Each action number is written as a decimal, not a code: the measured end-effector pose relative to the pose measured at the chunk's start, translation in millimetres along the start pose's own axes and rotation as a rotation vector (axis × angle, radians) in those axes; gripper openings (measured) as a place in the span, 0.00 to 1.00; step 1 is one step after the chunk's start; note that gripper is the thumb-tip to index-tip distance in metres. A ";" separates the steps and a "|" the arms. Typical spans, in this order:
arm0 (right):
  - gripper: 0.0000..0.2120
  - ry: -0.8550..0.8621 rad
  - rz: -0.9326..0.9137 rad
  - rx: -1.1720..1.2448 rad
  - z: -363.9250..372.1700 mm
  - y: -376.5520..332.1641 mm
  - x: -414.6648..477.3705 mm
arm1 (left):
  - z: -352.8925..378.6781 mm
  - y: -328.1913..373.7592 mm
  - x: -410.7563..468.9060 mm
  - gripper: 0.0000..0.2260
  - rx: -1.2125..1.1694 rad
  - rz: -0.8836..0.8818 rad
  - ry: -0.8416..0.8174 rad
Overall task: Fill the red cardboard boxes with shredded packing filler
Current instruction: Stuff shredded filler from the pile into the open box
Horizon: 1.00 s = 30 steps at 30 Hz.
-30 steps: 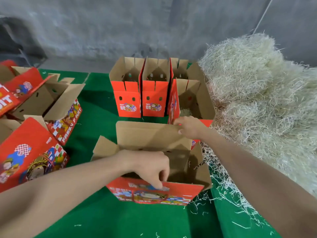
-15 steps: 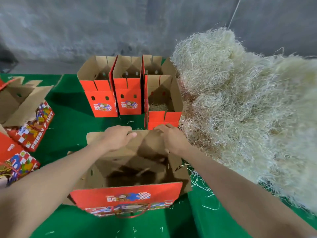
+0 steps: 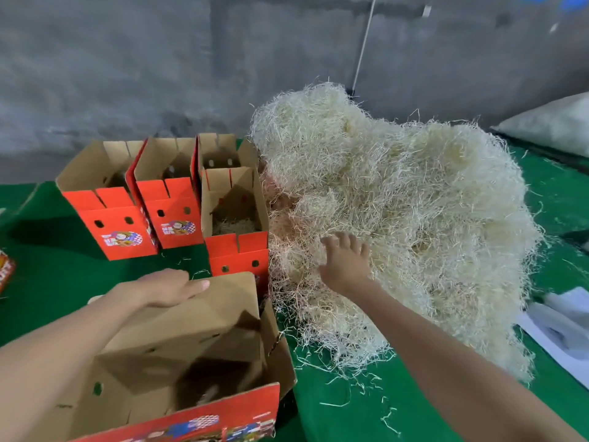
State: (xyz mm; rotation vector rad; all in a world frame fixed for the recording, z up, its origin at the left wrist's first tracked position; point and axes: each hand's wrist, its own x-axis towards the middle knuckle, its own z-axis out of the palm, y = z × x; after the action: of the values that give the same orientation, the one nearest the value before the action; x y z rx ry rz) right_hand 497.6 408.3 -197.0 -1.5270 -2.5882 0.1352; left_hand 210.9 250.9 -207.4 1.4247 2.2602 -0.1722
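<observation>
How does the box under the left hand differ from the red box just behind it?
The near box has the left hand resting on its rear flap; the box behind is untouched. The box behind holds shredded filler at its bottom; in the near box I see none, though its inside is dark. The near box shows its long printed side, the box behind its narrow end. Both are red outside, brown inside, open-topped.

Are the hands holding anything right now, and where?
Nothing is gripped. The left hand lies with straight fingers on the near box's back flap; the right hand is spread open at the filler pile, none grabbed yet.
</observation>
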 end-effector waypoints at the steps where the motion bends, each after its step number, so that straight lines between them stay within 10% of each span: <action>1: 0.37 -0.050 0.065 -0.058 0.7 19.1 2.5 | -0.3 12.3 0.5 0.30 0.026 0.035 0.075; 8: 0.63 -0.227 0.136 -0.164 34.5 93.0 -1.7 | 0.2 137.2 6.1 0.17 -0.038 0.382 0.331; 16: 0.05 0.033 0.135 0.389 6.1 86.9 31.2 | -6.1 216.0 26.4 0.37 -0.539 0.388 0.228; 19: 0.13 0.181 0.142 0.694 -23.3 65.7 38.6 | -7.4 235.4 30.3 0.59 -0.757 0.417 0.096; 23: 0.14 0.231 0.115 1.005 -51.5 27.8 29.2 | -8.1 244.9 37.0 0.66 -0.812 0.467 0.194; 27: 0.29 -0.167 0.058 1.150 -80.6 21.0 34.6 | -30.6 238.6 49.1 0.44 -1.064 0.364 0.328; 30: 0.19 0.106 -0.068 0.936 -101.9 40.8 53.1 | -51.9 229.1 53.3 0.21 -1.218 0.260 0.413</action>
State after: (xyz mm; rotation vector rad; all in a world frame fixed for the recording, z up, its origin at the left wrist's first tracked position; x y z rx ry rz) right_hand 523.8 475.5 -98.6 -1.0324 -1.9783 1.0415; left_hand 377.1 416.9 -153.9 1.0259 1.7515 1.4224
